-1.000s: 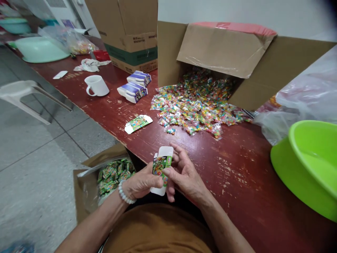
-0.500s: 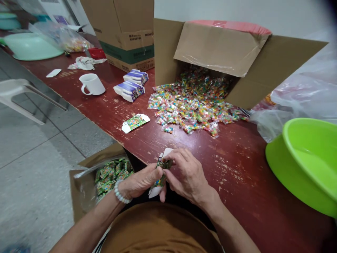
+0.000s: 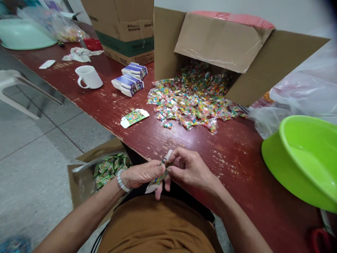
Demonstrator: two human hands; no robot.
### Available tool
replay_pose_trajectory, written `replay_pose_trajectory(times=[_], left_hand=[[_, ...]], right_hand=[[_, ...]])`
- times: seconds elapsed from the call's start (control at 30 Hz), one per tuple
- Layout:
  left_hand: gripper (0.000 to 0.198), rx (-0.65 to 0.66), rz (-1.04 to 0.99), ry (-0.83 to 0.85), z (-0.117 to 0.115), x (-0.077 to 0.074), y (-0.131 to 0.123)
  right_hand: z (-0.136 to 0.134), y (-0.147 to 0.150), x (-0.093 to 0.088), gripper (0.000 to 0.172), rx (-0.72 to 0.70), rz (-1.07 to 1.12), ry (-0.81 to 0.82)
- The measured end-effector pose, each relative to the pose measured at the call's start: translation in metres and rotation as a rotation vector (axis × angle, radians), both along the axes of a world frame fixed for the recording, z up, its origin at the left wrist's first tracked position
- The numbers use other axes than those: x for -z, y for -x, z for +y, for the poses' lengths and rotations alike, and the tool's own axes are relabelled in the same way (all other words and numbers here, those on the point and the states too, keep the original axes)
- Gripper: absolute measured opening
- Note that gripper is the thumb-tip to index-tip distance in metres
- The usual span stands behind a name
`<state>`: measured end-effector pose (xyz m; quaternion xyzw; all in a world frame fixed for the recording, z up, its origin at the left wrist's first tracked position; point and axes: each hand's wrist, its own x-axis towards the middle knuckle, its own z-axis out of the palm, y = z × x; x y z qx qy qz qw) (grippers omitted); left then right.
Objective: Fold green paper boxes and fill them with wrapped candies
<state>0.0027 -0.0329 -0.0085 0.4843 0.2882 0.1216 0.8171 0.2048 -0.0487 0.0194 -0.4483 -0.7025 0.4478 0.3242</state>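
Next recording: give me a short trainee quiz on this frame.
1. True or false: the left hand and the right hand both grip the small printed carton.
2. The basin at the right is: A) green B) red C) white.
3. Fill in: the candy pile spills from the tipped ___.
Key: 1 true; 2 A; 3 cardboard box.

Light: bright, soft light is spreading evenly.
Focus: left hand (image 3: 142, 174) and right hand (image 3: 192, 170) are showing sharp.
Edges: lens is bending the table (image 3: 237, 158); top-right corner is darkening.
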Motion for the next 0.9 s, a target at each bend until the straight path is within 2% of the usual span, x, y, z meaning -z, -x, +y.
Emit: replay_pose_trajectory(times=[0.1, 0.17, 0.4, 0.6, 0.67, 0.7, 0.8, 0.83, 0.9], left_hand=[[0.08, 0.145, 0.031, 0.066, 0.0, 0.007, -0.004], [0.079, 0.156, 0.04, 0.099, 0.002, 0.009, -0.007], [0.07, 0.146, 0.03, 0.122, 0.013, 0.008, -0.01], [0.058, 0.197, -0.031, 0.273, 0.015, 0.008, -0.009], [0.047, 0.158, -0.04, 0.285, 0.014, 0.007, -0.008], [0.043, 0.128, -0.028, 0.257, 0.014, 0.007, -0.007], [0.035, -0.044, 0.019, 0.092, 0.01, 0.006, -0.008], [0.036, -0.111, 0.025, 0.051, 0.009, 0.006, -0.009], [0.038, -0.222, 0.017, 0.017, 0.005, 0.007, -0.012]], right_hand=[[0.004, -0.003, 0.008, 0.01, 0.017, -0.033, 0.047], [0.004, -0.005, 0.011, 0.004, 0.023, -0.084, 0.049], [0.002, -0.013, 0.012, 0.014, -0.088, -0.038, 0.135], [0.01, -0.011, 0.018, 0.031, -0.163, 0.194, 0.391], [0.01, -0.006, 0.023, 0.034, -0.116, 0.266, 0.435], [0.009, -0.003, 0.026, 0.032, -0.057, 0.272, 0.402], [0.003, 0.006, 0.033, 0.023, 0.256, 0.177, 0.153], [0.0, 0.01, 0.035, 0.026, 0.343, 0.149, 0.106], [-0.003, 0.016, 0.036, 0.032, 0.394, 0.178, 0.172]])
